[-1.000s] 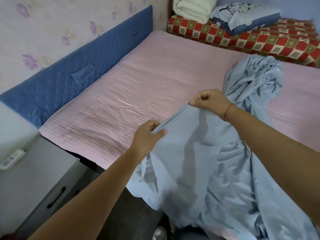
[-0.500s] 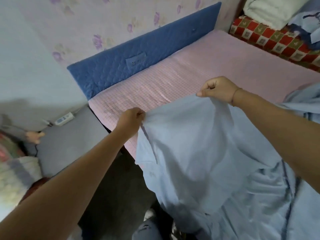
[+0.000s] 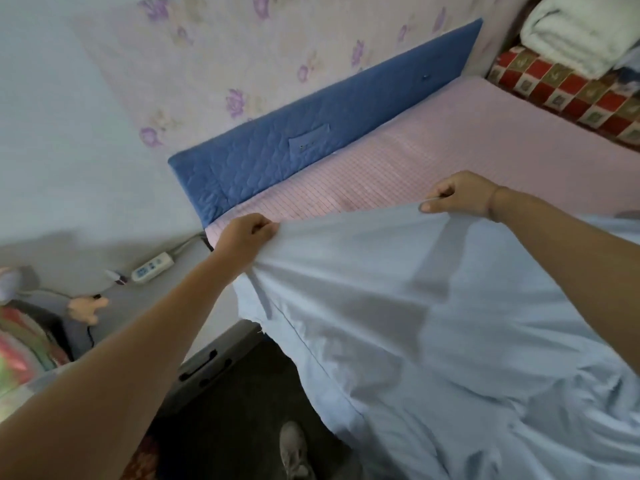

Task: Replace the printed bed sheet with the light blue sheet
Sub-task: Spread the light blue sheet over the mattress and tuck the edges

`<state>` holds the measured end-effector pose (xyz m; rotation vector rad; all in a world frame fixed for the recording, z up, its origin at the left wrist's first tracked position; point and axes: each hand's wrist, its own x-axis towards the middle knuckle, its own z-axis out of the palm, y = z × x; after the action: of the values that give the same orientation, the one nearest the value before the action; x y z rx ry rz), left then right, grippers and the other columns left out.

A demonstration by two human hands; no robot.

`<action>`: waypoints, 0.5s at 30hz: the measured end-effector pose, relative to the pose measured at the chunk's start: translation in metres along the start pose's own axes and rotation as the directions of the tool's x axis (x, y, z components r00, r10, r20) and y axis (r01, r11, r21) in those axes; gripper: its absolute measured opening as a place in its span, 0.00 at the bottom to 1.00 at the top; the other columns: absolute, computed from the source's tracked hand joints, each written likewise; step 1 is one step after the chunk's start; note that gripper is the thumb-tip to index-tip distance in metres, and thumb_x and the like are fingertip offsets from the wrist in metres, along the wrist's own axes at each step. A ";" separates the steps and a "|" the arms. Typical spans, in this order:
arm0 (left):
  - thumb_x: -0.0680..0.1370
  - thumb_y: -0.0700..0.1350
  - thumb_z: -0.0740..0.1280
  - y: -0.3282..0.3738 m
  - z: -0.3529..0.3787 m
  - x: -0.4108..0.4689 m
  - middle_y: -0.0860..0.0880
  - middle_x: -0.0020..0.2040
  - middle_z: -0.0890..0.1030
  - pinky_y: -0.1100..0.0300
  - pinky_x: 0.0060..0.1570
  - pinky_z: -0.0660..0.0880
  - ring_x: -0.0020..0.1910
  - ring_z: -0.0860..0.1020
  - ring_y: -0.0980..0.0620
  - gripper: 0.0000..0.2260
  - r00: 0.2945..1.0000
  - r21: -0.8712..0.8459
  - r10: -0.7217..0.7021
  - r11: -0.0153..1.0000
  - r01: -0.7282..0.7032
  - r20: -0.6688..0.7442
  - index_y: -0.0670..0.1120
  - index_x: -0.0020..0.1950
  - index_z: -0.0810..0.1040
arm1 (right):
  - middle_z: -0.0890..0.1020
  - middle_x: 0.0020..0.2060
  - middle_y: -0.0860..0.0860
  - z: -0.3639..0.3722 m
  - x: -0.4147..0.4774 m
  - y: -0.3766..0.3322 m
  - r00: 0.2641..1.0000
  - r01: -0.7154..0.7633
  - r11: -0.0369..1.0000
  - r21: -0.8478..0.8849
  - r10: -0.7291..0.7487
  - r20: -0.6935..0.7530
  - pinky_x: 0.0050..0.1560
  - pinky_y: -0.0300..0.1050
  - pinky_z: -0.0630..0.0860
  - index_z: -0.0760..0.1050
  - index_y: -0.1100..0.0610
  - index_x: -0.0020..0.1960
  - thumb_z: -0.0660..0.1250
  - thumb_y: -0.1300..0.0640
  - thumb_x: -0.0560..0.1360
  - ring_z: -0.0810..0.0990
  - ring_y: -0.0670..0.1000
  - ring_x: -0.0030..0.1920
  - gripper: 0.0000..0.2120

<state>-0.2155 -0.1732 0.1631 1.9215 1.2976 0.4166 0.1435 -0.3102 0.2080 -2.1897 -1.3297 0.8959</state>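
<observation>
Farther apart now, left hand and right hand grip the light blue sheet — stretched between them

— Where does the sheet lie?
— Over the near part of the mattress. The left hand and right hand grip its far edge.
— And around the bed?
— A padded panel stands along the mattress's far side, against the wall. The cabinet sits left of the bed with a power strip on it. Folded bedding is stacked far right.
</observation>
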 end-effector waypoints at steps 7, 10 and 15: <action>0.80 0.46 0.65 -0.055 -0.038 0.073 0.52 0.36 0.75 0.67 0.37 0.66 0.41 0.73 0.50 0.07 0.992 0.036 -0.024 0.999 0.029 -0.121 0.45 0.45 0.77 | 0.78 0.32 0.54 -0.001 0.061 0.007 0.994 -0.097 0.988 -0.118 0.091 -0.054 0.38 0.42 0.69 0.79 0.64 0.38 0.75 0.54 0.71 0.73 0.52 0.35 0.13; 0.80 0.46 0.65 -0.079 -0.047 0.097 0.51 0.37 0.75 0.66 0.37 0.66 0.42 0.73 0.49 0.08 0.984 0.027 -0.085 0.996 0.090 -0.155 0.44 0.44 0.76 | 0.81 0.37 0.54 -0.010 0.086 0.011 0.990 -0.130 0.981 -0.143 0.122 -0.064 0.42 0.43 0.71 0.81 0.59 0.40 0.74 0.54 0.72 0.76 0.52 0.38 0.08; 0.79 0.46 0.65 -0.116 -0.053 0.125 0.46 0.39 0.77 0.55 0.38 0.67 0.42 0.73 0.47 0.08 0.956 -0.023 -0.195 0.981 0.195 -0.221 0.43 0.44 0.77 | 0.82 0.38 0.53 -0.019 0.141 0.011 0.989 -0.147 0.965 -0.217 0.143 -0.033 0.46 0.43 0.71 0.81 0.57 0.39 0.74 0.51 0.72 0.77 0.52 0.41 0.09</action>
<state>-0.2700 -0.0183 0.0935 1.7625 1.6156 0.5419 0.2105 -0.1899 0.1717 -2.4852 -1.3295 0.8139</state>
